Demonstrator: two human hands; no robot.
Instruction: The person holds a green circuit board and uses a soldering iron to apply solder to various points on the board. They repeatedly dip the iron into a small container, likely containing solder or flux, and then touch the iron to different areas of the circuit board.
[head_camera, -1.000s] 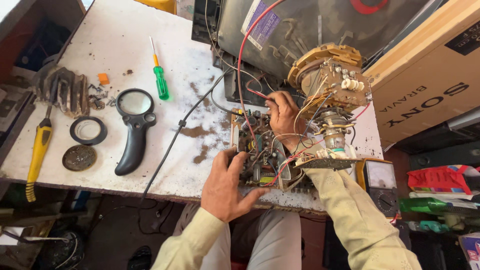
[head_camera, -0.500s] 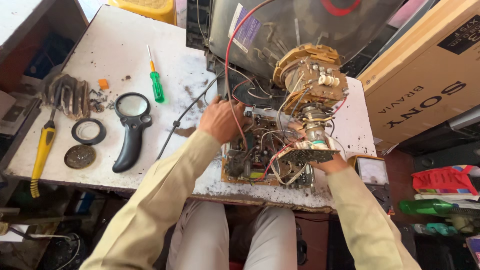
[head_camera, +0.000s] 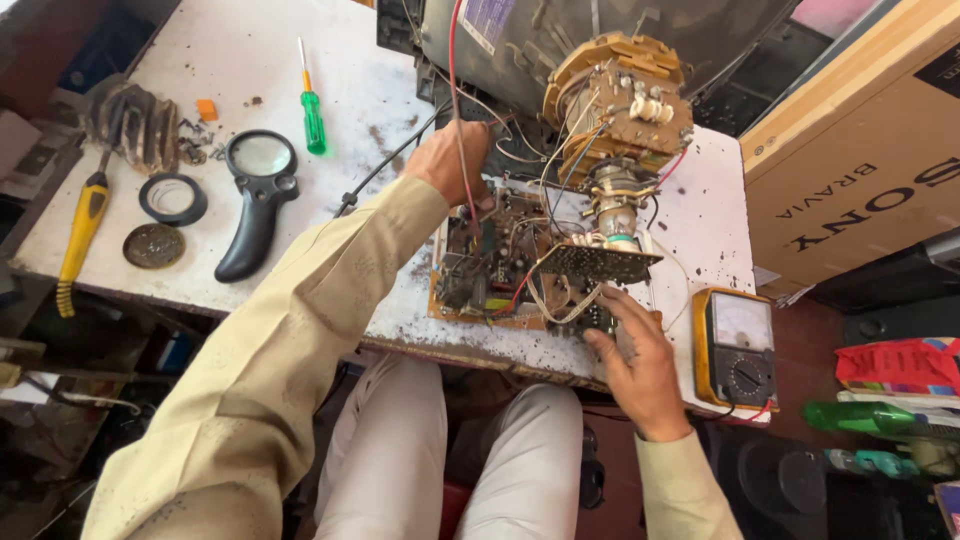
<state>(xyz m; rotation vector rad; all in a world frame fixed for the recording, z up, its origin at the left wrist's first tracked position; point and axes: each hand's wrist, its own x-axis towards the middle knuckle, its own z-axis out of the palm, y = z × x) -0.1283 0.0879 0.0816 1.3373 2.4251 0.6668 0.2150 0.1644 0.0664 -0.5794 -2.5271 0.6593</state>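
Your left hand (head_camera: 452, 162) seemingly pinches the red wire (head_camera: 455, 90) above the circuit board (head_camera: 495, 270), right hand (head_camera: 640, 365) spread beside it; tugging could tear solder joints.

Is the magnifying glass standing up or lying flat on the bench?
Lying flat: the magnifying glass rests on the bench, lens up, black handle toward the near edge.

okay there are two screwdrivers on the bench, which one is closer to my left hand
The green-handled screwdriver, lying just beyond the magnifying glass, is closer to your left hand. The yellow-handled screwdriver lies far off at the bench's left edge.
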